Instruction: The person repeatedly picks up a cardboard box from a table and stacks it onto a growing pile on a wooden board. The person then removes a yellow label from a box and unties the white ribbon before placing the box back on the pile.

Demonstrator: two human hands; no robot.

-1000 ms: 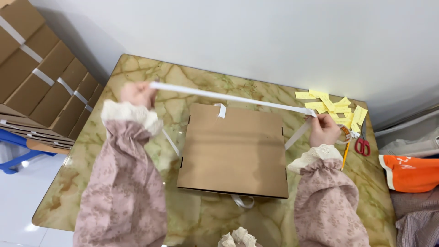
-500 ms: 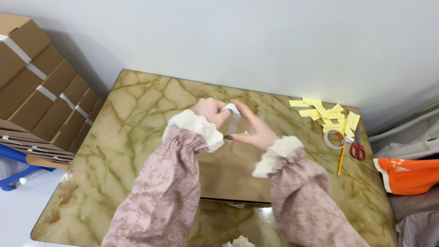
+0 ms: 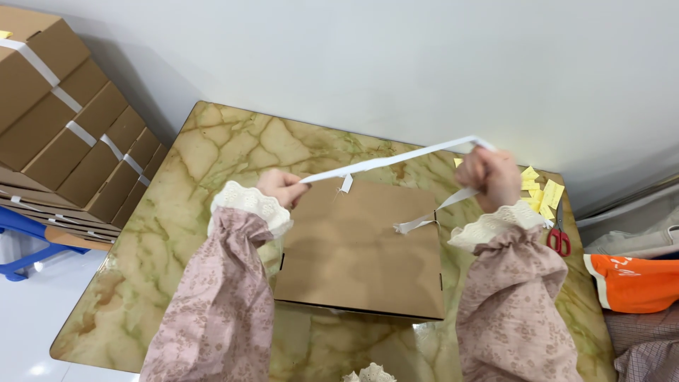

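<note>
A green-veined marble-patterned desk (image 3: 212, 152) carries a flat brown cardboard box (image 3: 361, 247) at its middle. Stacked brown cardboard cartons bound with white straps (image 3: 67, 134) stand to the left. Above the box a white plastic strapping band (image 3: 396, 160) stretches taut between both hands. The left hand (image 3: 283, 187) has its fingers pinching one end; the right hand (image 3: 491, 177) is fisted around the other. Red-handled scissors (image 3: 559, 237) and yellow paper slips (image 3: 541, 191) lie at the right edge.

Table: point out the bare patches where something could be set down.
The table is bare at the far left corner, between the wall and the left hand, and down the left edge beside the box. The far right corner is crowded: yellow slips and scissors lie behind the right hand, which pulls the strap taut.
</note>
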